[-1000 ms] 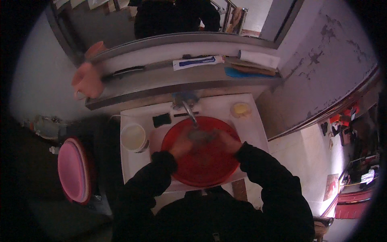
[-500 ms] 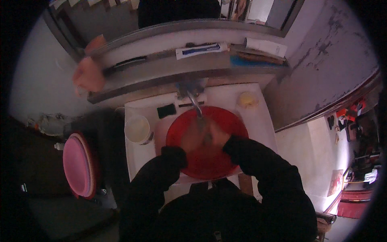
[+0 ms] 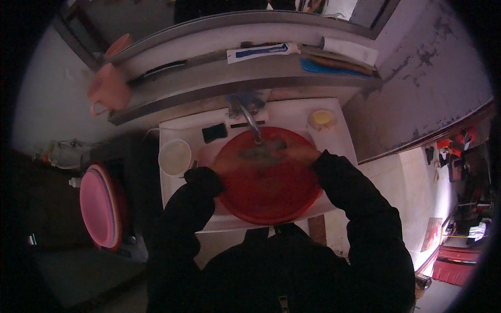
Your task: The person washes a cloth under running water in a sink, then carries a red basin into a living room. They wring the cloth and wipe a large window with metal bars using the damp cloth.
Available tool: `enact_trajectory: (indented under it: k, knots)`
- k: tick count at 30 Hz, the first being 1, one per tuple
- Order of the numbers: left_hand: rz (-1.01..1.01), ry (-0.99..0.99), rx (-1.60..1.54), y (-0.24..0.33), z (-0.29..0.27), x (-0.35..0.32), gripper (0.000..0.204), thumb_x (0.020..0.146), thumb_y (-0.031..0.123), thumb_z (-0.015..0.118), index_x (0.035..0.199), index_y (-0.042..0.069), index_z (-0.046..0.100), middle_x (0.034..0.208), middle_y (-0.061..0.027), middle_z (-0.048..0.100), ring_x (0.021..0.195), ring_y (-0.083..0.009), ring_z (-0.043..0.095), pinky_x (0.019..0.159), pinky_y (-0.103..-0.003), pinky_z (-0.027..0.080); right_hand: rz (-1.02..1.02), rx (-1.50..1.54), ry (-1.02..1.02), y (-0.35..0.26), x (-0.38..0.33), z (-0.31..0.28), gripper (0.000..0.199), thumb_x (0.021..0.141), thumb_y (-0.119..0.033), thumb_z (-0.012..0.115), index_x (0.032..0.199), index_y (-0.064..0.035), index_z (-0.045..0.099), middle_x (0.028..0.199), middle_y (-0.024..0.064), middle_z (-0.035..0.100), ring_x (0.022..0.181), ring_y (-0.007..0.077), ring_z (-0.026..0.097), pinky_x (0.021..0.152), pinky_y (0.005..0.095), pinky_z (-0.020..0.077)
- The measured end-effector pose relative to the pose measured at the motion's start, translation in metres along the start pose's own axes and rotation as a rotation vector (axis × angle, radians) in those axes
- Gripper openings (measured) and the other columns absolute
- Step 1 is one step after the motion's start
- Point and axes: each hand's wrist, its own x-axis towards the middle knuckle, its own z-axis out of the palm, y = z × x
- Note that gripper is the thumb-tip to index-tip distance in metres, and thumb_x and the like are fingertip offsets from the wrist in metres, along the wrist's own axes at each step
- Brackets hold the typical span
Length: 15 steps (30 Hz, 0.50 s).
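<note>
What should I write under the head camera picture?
Left hand and right hand with a blurry grey thing by the tap, at a red basin.

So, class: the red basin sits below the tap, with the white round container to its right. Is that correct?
Not quite: the white round container stands to the left of the red basin, as the head view shows. The basin does sit below the tap.

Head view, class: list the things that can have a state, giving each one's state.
Left hand, too blurred to tell grip
Right hand, too blurred to tell grip
Grey item, between the hands
Red basin, open side up
Tap, over the basin, flow unclear
White tub, open
Green pad, lying flat
Basins at left, stacked
</note>
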Motion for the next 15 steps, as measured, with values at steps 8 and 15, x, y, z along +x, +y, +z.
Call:
enact_trajectory:
  k: [8, 15]
  knots:
    - [-0.527, 0.106, 0.468, -0.005, 0.008, -0.005, 0.032, 0.096, 0.015, 0.056, 0.127, 0.007, 0.061, 0.137, -0.0153, 0.057, 0.126, -0.0278, 0.054, 0.104, -0.038, 0.046, -0.293, -0.654, 0.005, -0.036, -0.031, 0.009, 0.029, 0.098, -0.025, 0.052, 0.119, -0.0074, 0.064, 0.114, 0.0188, 0.065, 0.106, 0.0325, 0.063, 0.091, 0.0466, 0.0491]
    - [-0.094, -0.033, 0.456, -0.114, 0.025, -0.032, 0.033, 0.098, 0.021, 0.053, 0.127, 0.008, 0.060, 0.133, -0.0149, 0.059, 0.122, -0.0286, 0.056, 0.102, -0.039, 0.046, -0.314, -0.831, -0.137, 0.075, 0.056, 0.019, 0.028, 0.100, -0.023, 0.049, 0.120, -0.0088, 0.063, 0.114, 0.0159, 0.065, 0.105, 0.0298, 0.063, 0.090, 0.0451, 0.0506]
